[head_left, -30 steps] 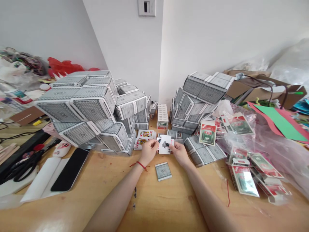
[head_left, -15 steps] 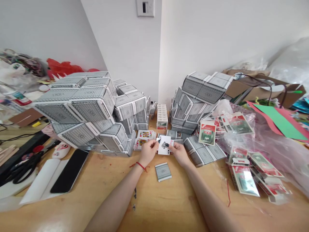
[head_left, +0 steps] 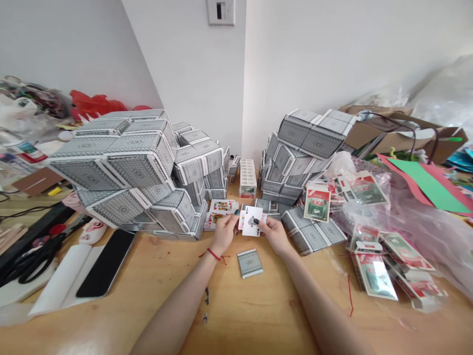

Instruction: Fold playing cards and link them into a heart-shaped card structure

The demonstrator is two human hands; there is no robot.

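My left hand (head_left: 223, 233) and my right hand (head_left: 274, 233) meet above the wooden desk (head_left: 258, 315), both pinching a small fan of playing cards (head_left: 252, 222) with the ace of spades facing me. A red string circles my left wrist. A face-down stack of cards (head_left: 250, 262) lies on the desk just below my hands. Face-up court cards (head_left: 219, 209) lie beyond my left hand.
Big structures of grey-backed cards rise at the left (head_left: 125, 162) and centre right (head_left: 303, 143). Card boxes (head_left: 373, 276) and plastic wrap lie at right. A black phone (head_left: 107, 261), white paper and scissors (head_left: 33, 256) lie at left.
The cards in my hands have spread a little, with a second card edge showing to the left of the ace. My hands stay in place.
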